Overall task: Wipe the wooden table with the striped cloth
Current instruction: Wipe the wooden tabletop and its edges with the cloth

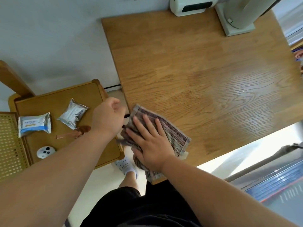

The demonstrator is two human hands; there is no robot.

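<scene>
The striped cloth (pixel 172 133), brown and grey, lies on the near left corner of the wooden table (pixel 205 71), partly hanging over the edge. My right hand (pixel 147 145) presses flat on it with fingers spread. My left hand (pixel 109 117) hovers just left of the table's edge, fingers curled loosely, right beside the cloth's left edge; whether it touches the cloth I cannot tell. A damp sheen shows on the table's right part.
A white device (pixel 188 5) and a fan base (pixel 236 23) stand at the table's far edge. A lower side table (pixel 62 99) at left carries two foil wipe packets (pixel 34 126), a brown object (pixel 78 132) and a small round white device (pixel 45 152).
</scene>
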